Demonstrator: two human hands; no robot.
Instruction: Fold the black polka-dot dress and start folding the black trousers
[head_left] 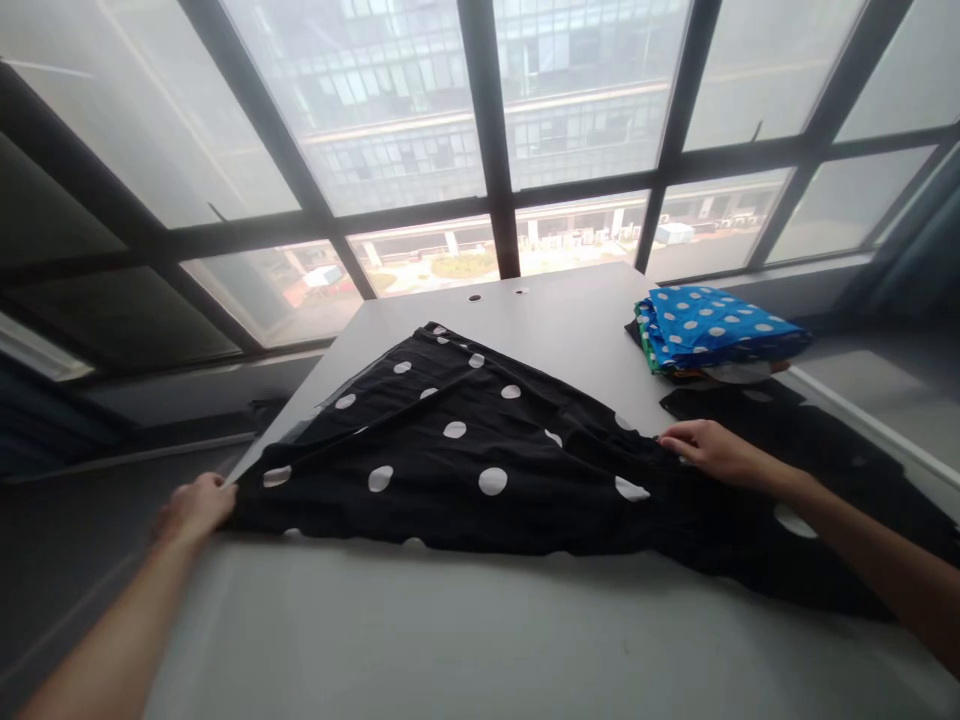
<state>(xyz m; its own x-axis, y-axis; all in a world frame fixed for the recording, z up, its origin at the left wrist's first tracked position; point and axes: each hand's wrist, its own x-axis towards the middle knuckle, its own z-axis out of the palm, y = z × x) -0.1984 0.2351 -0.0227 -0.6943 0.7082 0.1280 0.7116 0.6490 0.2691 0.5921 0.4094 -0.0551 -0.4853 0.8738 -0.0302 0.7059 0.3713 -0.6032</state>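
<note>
A black garment with white polka dots (pixel 465 450) lies spread across the grey table (pixel 420 630). My left hand (pixel 196 505) is closed on the garment's left corner at the table's left edge. My right hand (pixel 709 447) rests on the garment's right part, its fingers pressed together on a fold of the cloth. The garment stretches between the two hands and continues under my right forearm toward the right edge.
A folded stack of cloths with a blue white-dotted one (pixel 712 330) on top sits at the table's far right. Two small round holes (pixel 495 294) mark the table's far edge. Large windows with dark frames (pixel 487 140) rise behind the table.
</note>
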